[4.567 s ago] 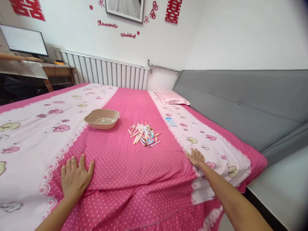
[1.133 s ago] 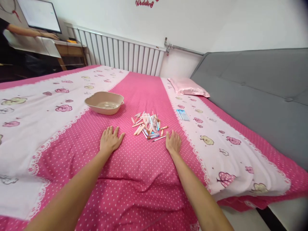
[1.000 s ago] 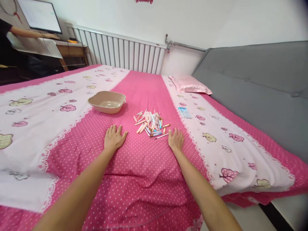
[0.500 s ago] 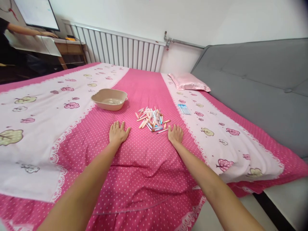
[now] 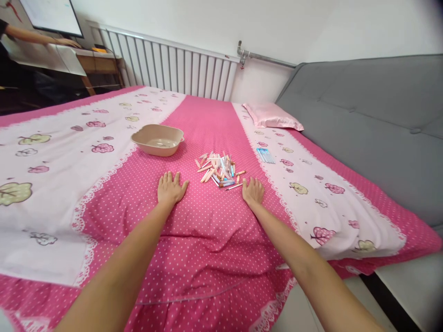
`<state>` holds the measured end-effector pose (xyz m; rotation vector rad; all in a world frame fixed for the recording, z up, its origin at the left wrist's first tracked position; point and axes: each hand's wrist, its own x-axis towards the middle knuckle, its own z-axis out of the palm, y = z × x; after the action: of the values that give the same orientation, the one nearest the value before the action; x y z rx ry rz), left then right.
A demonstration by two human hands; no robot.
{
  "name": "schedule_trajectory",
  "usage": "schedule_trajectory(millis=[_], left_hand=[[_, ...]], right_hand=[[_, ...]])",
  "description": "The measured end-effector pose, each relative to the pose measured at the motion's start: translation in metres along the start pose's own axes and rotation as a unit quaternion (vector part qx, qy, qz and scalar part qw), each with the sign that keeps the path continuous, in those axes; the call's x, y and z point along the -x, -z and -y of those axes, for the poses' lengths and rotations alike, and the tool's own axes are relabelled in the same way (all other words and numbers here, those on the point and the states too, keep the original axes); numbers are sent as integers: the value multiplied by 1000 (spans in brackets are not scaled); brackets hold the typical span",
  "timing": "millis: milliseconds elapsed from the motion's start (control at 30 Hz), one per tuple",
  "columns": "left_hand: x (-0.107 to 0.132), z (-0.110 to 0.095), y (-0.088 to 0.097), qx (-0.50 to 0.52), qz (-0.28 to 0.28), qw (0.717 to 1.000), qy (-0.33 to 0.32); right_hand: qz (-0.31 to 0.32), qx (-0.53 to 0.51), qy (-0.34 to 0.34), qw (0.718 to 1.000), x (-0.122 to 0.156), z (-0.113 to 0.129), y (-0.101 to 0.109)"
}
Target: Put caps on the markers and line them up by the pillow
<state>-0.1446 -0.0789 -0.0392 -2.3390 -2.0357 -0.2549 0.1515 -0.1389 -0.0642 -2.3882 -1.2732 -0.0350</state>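
Note:
My left hand (image 5: 170, 188) lies flat and open on the pink dotted bedspread (image 5: 204, 216), thumb pointing right. On the other side, my right hand (image 5: 253, 191) also rests flat with its fingers out, holding nothing. Between and just beyond them is a loose pile of pens (image 5: 221, 169) in pink, white, blue and brown. One thin pen at the pile's near right edge reaches close to my right thumb. A beige plastic basin (image 5: 157, 150) sits beyond my left hand. To the right of the pile, several blue-and-white pens (image 5: 265, 155) lie side by side in a row.
A pink pillow (image 5: 272, 115) lies near the grey padded headboard (image 5: 367, 101) on the right. Behind the bed are a white radiator (image 5: 166, 62) and a pipe (image 5: 266, 58). At far left, a person's arm (image 5: 31, 36) rests on a desk (image 5: 97, 63) by a monitor (image 5: 51, 16).
The view has shifted very slightly. Both hands, the pens and the basin stay in place on the bed.

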Motion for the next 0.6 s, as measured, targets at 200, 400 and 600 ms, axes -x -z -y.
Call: schedule_trajectory(millis=[200, 400, 600], left_hand=[[0, 0, 0, 4, 0, 1000, -2], [0, 0, 0, 6, 4, 1000, 1], [0, 1, 0, 5, 4, 1000, 1]], right_hand=[[5, 3, 0, 1000, 1, 1, 3], [4, 7, 0, 1000, 2, 2, 4], [5, 10, 0, 1000, 2, 2, 3]])
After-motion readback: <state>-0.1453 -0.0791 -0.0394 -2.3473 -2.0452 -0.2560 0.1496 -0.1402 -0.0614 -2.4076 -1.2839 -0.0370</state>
